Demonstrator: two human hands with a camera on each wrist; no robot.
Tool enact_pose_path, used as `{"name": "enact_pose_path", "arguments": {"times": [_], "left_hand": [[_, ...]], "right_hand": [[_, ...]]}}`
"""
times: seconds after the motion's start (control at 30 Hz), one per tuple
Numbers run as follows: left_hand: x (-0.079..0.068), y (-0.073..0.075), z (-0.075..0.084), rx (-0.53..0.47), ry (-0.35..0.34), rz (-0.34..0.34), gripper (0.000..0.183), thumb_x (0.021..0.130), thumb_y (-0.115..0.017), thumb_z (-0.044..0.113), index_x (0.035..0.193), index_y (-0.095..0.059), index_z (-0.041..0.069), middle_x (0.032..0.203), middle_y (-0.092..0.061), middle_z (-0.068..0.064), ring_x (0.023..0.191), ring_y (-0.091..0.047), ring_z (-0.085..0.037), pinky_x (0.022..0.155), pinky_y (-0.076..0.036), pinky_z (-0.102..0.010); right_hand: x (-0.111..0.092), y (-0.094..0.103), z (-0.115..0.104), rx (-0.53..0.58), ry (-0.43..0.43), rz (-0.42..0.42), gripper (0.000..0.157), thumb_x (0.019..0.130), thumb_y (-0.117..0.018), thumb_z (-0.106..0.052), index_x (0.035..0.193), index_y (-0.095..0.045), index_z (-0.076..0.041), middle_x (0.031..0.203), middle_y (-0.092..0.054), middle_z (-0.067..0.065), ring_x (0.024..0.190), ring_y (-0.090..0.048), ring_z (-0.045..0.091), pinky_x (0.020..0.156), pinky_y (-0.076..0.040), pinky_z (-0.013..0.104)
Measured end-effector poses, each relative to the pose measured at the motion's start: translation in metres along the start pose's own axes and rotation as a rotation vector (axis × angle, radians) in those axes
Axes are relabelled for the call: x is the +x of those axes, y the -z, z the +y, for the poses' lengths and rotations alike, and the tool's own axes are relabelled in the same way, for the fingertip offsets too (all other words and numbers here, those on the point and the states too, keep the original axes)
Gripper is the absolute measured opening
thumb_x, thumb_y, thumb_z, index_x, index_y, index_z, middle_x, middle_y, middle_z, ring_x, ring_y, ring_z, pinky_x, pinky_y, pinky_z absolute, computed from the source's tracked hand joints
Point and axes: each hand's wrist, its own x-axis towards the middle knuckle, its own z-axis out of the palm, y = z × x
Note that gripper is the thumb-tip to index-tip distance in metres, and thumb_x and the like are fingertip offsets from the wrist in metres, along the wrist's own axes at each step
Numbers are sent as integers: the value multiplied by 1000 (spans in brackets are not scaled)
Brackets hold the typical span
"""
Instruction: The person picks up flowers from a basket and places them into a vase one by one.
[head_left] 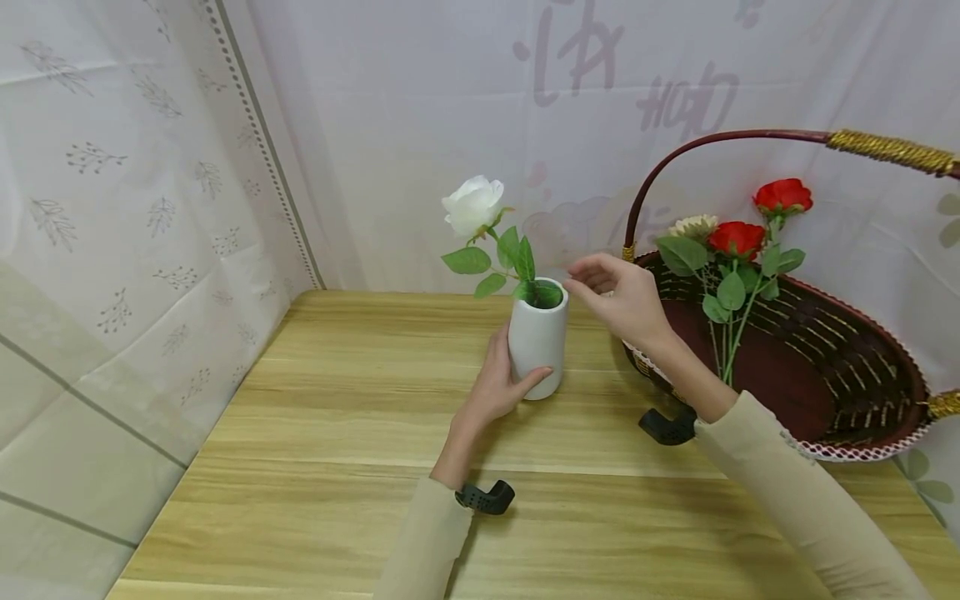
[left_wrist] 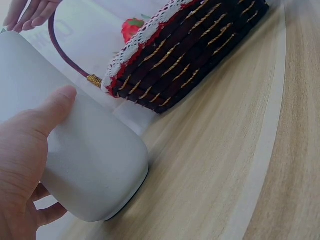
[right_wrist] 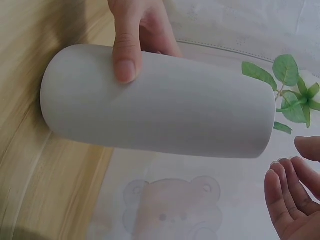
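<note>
A white vase (head_left: 537, 346) stands on the wooden table, holding one white rose (head_left: 474, 205) that leans out to the left over the rim. Low on the vase's left side, my left hand (head_left: 495, 383) grips it, the thumb across the front. In the left wrist view the thumb (left_wrist: 59, 107) presses along the white wall, other fingers partly hidden behind. My right hand (head_left: 626, 307) hovers beside the rim with loosely bent fingers and nothing between them. The right wrist view shows its fingers (right_wrist: 285, 187) apart from the vase mouth, near the green leaves (right_wrist: 292, 107).
At the right stands a dark woven basket (head_left: 862, 333) with a tall arched handle (head_left: 720, 140). Two red roses (head_left: 782, 197) and a cream flower (head_left: 693, 227) lean inside it. A printed white cloth (head_left: 412, 125) hangs behind the table (head_left: 337, 467).
</note>
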Motion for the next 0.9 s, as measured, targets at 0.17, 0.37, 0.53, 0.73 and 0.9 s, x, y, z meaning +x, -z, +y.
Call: {"name": "enact_pose_path", "arguments": {"times": [0.17,0.37,0.53,0.73,0.9], "left_hand": [[-1,0,-1,3,2,3,99,91,-76,41,161,-12,15,149,-35,-17,129,-44,-28,105,-42,-48],[0,0,-1,3,-1,6,99,90,-76,42,161,-13,16,149,-35,-15,129,-44,-26,106,-42,-47],[0,0,0,-5,6,4,99,91,-76,41,161,-12,15,150,-34,-16,130,-43,-27,107,-41,-48],[0,1,0,-5,3,0,98,90,-77,40,160,-13,13,150,-34,-16,130,-43,-27,107,-41,-47],[0,1,0,-5,11,-7,98,90,-77,39,160,-13,14,149,-34,-16,130,-43,-26,107,-41,-45]], "right_hand": [[-3,6,3,3,12,6,19,95,-74,-18,108,-72,-4,97,-73,9,81,-67,18,72,-52,20],[-7,13,4,-7,-17,3,21,95,-73,-21,110,-72,-5,99,-73,9,82,-66,17,73,-51,19],[-7,21,7,-46,-10,8,21,96,-73,-19,111,-72,-5,100,-73,9,81,-65,13,73,-50,16],[-8,33,10,-46,-19,17,22,95,-74,-18,111,-71,-3,98,-73,11,79,-63,4,73,-49,13],[-10,42,13,-18,-34,7,24,94,-74,-13,115,-70,-2,102,-72,15,81,-62,1,74,-48,12]]}}
